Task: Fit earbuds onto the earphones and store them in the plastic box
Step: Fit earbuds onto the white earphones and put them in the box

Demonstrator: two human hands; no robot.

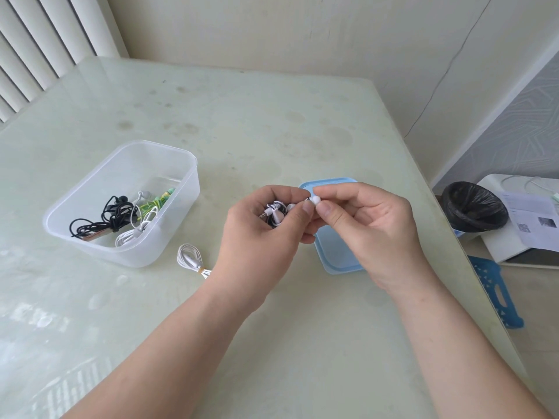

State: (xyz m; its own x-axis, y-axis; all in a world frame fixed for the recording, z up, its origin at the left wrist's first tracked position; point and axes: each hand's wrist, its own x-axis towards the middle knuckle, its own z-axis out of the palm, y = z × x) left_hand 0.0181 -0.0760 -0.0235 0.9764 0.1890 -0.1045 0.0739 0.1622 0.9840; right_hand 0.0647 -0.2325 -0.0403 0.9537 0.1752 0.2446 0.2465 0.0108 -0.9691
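My left hand (pixel 263 234) grips a bundled black-and-white pair of earphones (pixel 274 213) above the table. My right hand (pixel 366 228) pinches a small white earbud (pixel 315 201) between thumb and forefinger, right at the tip of the earphone held by the left fingers. A clear plastic box (pixel 90 237) stands at the left and holds black, white and green coiled earphones (pixel 121 219). One more coiled white earphone (pixel 190 257) lies on the table in front of the box, partly hidden by my left wrist.
A light blue lid (pixel 335 255) lies on the table beneath my hands. The table's right edge runs close by; beyond it stand a bin with a black bag (pixel 475 207), a white stand with paper (pixel 526 225) and a blue stool (pixel 499 291).
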